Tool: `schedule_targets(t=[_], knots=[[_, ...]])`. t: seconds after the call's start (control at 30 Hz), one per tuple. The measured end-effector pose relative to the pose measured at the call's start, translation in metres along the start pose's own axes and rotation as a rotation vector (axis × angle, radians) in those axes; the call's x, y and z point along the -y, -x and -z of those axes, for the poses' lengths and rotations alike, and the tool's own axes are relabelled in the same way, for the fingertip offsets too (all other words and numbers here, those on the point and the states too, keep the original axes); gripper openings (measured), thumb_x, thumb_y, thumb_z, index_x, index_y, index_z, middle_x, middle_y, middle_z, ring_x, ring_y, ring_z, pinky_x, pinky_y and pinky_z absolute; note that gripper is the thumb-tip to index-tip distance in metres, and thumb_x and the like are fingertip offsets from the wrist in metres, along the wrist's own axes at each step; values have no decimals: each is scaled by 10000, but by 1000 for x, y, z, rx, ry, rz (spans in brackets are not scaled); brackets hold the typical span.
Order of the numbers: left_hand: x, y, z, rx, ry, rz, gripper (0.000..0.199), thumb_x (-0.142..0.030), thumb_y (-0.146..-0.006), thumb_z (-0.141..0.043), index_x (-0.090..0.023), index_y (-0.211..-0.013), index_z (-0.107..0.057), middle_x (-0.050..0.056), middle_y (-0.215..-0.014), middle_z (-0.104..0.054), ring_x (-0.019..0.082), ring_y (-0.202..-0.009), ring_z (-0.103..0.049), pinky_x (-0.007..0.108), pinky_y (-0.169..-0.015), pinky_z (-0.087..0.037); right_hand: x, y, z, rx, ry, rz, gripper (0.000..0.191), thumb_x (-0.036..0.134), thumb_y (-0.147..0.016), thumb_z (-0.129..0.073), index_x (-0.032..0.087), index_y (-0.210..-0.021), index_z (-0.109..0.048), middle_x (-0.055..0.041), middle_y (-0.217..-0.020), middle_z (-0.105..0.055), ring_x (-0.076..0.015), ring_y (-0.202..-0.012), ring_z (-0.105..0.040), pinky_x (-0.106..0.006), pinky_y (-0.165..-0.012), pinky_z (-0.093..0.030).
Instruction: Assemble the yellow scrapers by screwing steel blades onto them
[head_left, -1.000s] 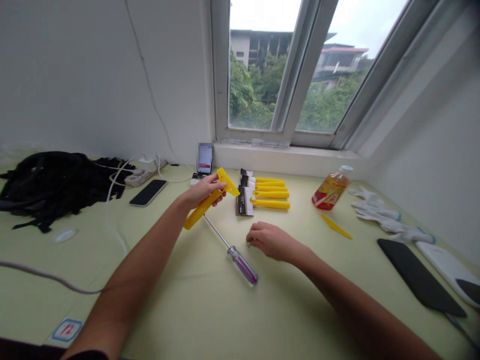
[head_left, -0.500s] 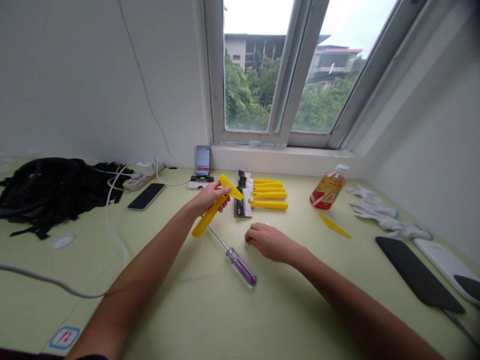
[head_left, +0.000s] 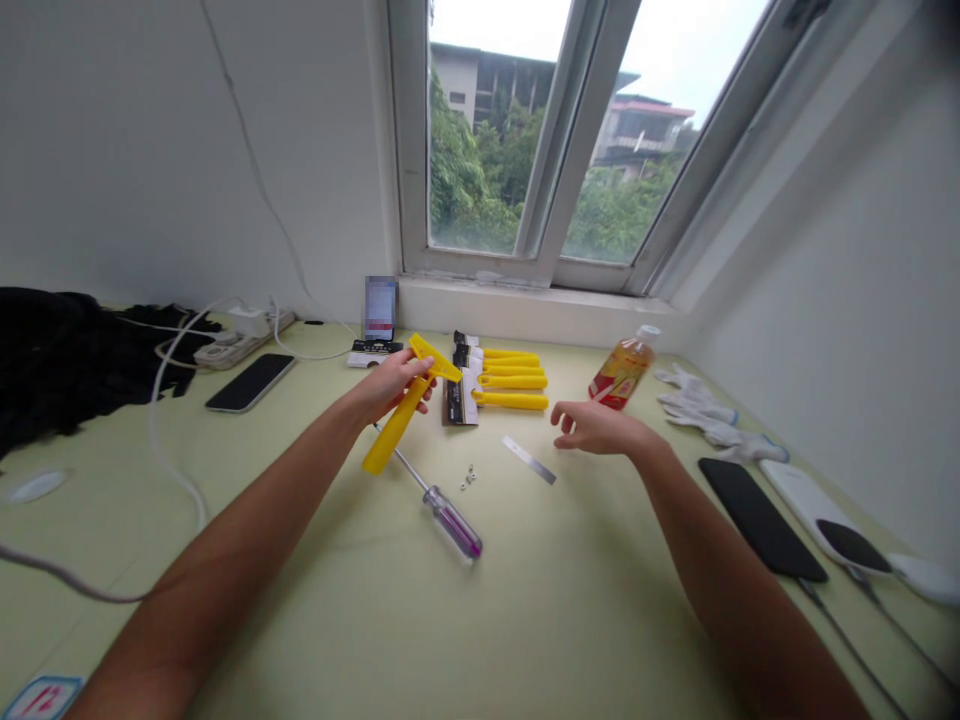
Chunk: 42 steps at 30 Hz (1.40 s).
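Note:
My left hand point(head_left: 397, 385) grips a yellow T-shaped scraper point(head_left: 391, 432) near its head, the handle slanting down to the left. Above the table to the right, my right hand point(head_left: 592, 428) has its fingers apart and nothing in them. A thin metal blade point(head_left: 529, 461) lies just left of it. Several small screws or nuts point(head_left: 468, 478) sit on the table between the hands. Below them rests a screwdriver point(head_left: 454, 522) with a clear and purple handle, its shaft end partly behind the scraper. The yellow piece seen earlier beside the bottle is hidden now.
Packaged yellow scrapers point(head_left: 514, 382) lie behind the hands. A bottle point(head_left: 622, 368), white gloves point(head_left: 701, 405) and a black phone-like slab point(head_left: 757, 515) are at the right. At the left are a phone point(head_left: 251, 383), a power strip point(head_left: 244, 340), cables and black cloth point(head_left: 82, 360).
My right hand has moved right and opened, uncovering the metal blade and small parts on the table. My left hand still holds the scraper. The view has shifted to the right.

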<state>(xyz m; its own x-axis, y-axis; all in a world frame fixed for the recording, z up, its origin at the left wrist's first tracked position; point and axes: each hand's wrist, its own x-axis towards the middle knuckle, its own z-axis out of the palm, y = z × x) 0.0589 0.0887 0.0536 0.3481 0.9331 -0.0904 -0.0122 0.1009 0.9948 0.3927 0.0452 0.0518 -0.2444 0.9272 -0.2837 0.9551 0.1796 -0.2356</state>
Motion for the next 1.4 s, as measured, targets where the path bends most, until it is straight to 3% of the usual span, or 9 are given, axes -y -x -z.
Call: schedule_targets(t=[0.13, 0.27, 0.37, 0.47, 0.8, 0.97, 1.07, 1.23, 1.4], knots=[[2, -1, -1, 8, -12, 18, 217, -299, -849, -600, -179, -1004, -508, 40, -774, -584, 138, -605, -574, 292, -503, -556, 13, 3, -4, 49, -22, 35, 308, 357, -781, -657, 229, -1060, -638, -36, -1008, -735, -175, -805, -684, -252, -647, -488], [5, -3, -2, 12, -25, 21, 221, -316, -859, -594, -180, -1013, -512, 45, -786, -585, 138, -600, -578, 298, -509, -560, 34, -3, -23, 16, 5, 14, 394, 377, -747, -676, 243, -1111, -607, -43, -992, -733, -211, -857, -674, -279, -667, -468], [8, -4, -3, 15, -6, 30, 225, -362, -880, -572, -187, -1006, -506, 49, -795, -590, 138, -579, -582, 306, -502, -561, 45, -10, -41, -34, 51, -44, 461, 318, -738, -660, 222, -1180, -572, -91, -1007, -725, -280, -921, -658, -326, -676, -450], [10, -4, -5, 11, 16, 45, 225, -387, -894, -554, -194, -988, -486, 49, -792, -594, 142, -561, -582, 320, -491, -561, 49, -14, -51, -50, 64, -56, 483, 241, -743, -625, 212, -1219, -549, -109, -1024, -719, -291, -942, -650, -337, -693, -438], [12, -4, -10, 28, 41, 69, 180, -357, -928, -493, -187, -974, -452, 46, -751, -592, 142, -548, -582, 306, -473, -552, 49, -14, -47, 86, -126, 13, 542, 192, -744, -630, 176, -1259, -460, -60, -938, -719, -185, -788, -655, -261, -636, -428], [9, 0, -14, 49, 15, 91, 178, -353, -936, -491, -186, -976, -445, 36, -759, -578, 139, -566, -579, 303, -477, -549, 52, -13, -48, 116, -199, 128, 439, 134, -755, -582, 182, -1183, -498, -32, -865, -684, -157, -743, -603, -248, -621, -416], [6, 5, -18, 141, -31, 71, 235, -348, -893, -590, -178, -995, -464, 33, -797, -572, 137, -622, -587, 299, -514, -559, 53, -9, -39, 31, -327, 222, 384, 161, -786, -577, 184, -1157, -481, -17, -831, -650, -148, -712, -577, -256, -619, -426], [4, 17, -33, 349, -119, 52, 395, -332, -791, -724, -169, -1081, -512, 36, -863, -570, 132, -673, -577, 327, -567, -573, 61, 6, -17, -298, -798, 383, 413, 306, -825, -632, 222, -1166, -415, 52, -727, -557, -133, -661, -541, -264, -604, -444], [5, 27, -51, 489, -126, 49, 411, -370, -794, -713, -182, -1113, -534, 36, -899, -555, 138, -712, -577, 309, -576, -557, 76, 17, -14, -278, -928, 429, 441, 300, -812, -668, 232, -1176, -428, 58, -713, -555, -127, -641, -545, -267, -587, -450]])
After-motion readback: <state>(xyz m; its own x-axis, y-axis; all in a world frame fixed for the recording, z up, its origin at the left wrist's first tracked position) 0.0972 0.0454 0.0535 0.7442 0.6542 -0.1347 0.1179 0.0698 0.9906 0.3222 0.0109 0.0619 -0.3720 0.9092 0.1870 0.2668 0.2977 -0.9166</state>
